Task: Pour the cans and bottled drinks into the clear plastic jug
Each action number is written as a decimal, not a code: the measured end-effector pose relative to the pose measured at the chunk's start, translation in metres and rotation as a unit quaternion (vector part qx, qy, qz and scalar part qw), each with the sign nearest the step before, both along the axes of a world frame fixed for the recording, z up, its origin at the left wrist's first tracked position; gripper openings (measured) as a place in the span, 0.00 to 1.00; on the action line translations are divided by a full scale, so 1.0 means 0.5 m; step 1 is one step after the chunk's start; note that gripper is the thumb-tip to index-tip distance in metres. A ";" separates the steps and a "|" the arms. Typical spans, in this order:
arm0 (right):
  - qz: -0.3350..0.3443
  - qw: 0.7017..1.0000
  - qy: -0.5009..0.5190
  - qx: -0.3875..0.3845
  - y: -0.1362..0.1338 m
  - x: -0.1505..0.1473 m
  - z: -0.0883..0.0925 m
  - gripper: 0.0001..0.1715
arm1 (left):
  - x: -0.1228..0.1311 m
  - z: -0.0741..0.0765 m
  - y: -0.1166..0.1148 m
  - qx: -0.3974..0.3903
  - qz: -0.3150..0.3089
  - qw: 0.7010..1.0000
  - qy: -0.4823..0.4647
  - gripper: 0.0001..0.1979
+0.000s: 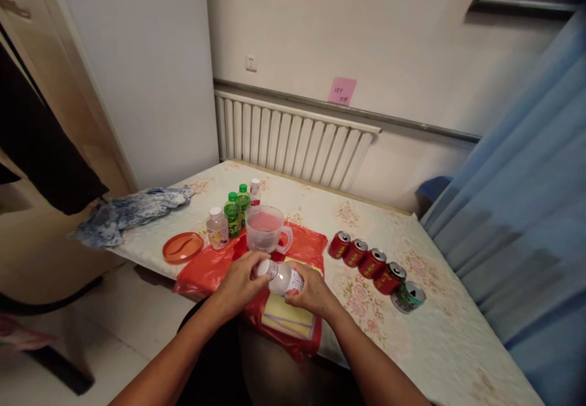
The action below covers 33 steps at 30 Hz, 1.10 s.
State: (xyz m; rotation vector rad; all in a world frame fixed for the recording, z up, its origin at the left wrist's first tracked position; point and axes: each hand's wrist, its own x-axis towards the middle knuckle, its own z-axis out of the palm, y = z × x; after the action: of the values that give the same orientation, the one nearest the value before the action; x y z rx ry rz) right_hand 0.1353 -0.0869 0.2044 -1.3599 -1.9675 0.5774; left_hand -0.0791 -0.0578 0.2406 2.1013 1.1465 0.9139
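A clear plastic bottle (pixel 282 278) with a white cap and a printed label lies tilted between my hands, over the red plastic sheet (pixel 206 270). My left hand (pixel 243 281) has its fingers closed at the white cap. Around the bottle's body, my right hand (pixel 312 289) is wrapped. Just beyond them stands a clear plastic jug (pixel 264 230) with its handle to the right. Below the bottle lies a yellow cloth (pixel 289 319). Left of the jug are a white-capped bottle (pixel 217 229) and two green bottles (pixel 233 215), with another white-capped bottle (pixel 255 192) behind.
An orange lid (pixel 182 248) lies at the left. Several red cans (pixel 372 264) and one green can (pixel 408 298) form a slanting row at the right. Crumpled blue-and-white fabric (pixel 132 212) covers the table's left end. A blue curtain (pixel 517 210) hangs at the right.
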 end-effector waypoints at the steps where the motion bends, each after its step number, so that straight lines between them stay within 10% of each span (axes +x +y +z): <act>1: -0.001 1.000 0.001 -0.001 -0.001 0.000 0.001 0.27 | -0.001 0.002 -0.001 -0.003 0.001 1.000 0.000 0.16; 33: -0.020 0.999 0.019 -0.035 -0.030 -0.055 -0.038 0.39 | -0.025 -0.040 -0.025 -0.043 -0.032 0.998 0.033 0.17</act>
State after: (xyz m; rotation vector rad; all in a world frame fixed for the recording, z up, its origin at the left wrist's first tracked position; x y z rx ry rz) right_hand 0.1079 -0.1017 0.1856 -1.4171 -1.9004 0.6546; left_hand -0.0918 -0.0705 0.2207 2.0994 1.1251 0.7590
